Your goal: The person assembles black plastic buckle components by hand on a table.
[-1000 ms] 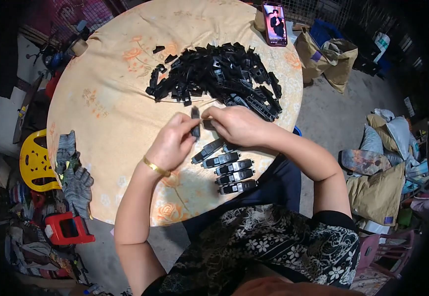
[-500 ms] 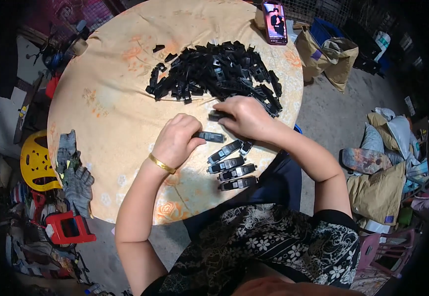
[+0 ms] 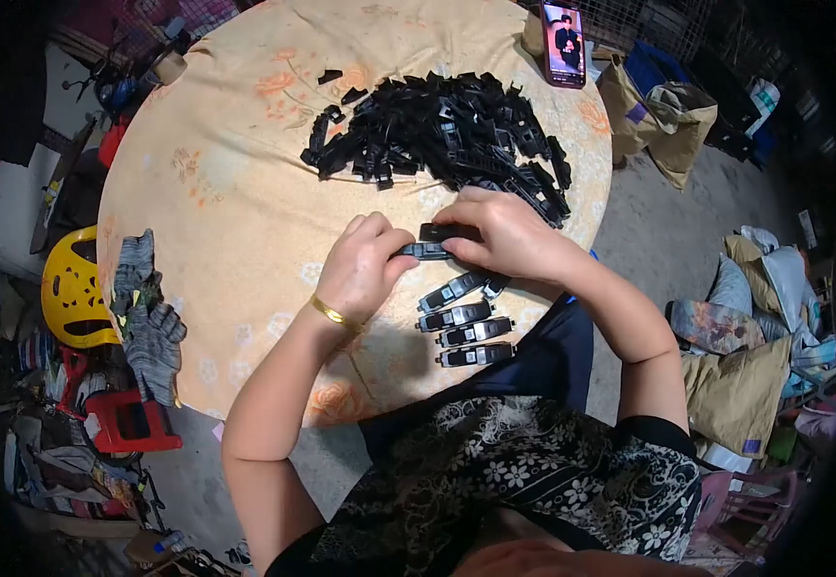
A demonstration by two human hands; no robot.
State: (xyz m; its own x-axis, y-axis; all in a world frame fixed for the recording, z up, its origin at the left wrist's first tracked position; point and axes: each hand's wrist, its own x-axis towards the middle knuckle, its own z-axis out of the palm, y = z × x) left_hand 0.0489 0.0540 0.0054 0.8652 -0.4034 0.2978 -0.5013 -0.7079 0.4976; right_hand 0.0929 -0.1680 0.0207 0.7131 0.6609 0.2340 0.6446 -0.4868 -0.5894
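Note:
Over the round table, my left hand [image 3: 355,267] pinches a long black plastic part [image 3: 424,252] with grey-blue areas. Close beside it, my right hand [image 3: 514,236] grips a second, plain black plastic piece [image 3: 433,232], partly hidden by the fingers. The two pieces meet or nearly meet; I cannot tell whether they are joined. Below my right hand lie several similar black parts [image 3: 466,315], roughly stacked in a column toward the table's near edge. Beyond both hands spreads a large heap of loose black plastic pieces [image 3: 437,125].
A patterned cream tablecloth [image 3: 216,279] covers the table. Grey gloves [image 3: 149,322] lie at its left edge; a lit phone [image 3: 564,43] stands at the far right. A yellow stool [image 3: 72,293] and a red stool [image 3: 129,423] are at left, sacks [image 3: 740,385] on the floor at right.
My hands have come together, bringing the right hand's black piece against or close to the left hand's part. The whole view has shifted slightly.

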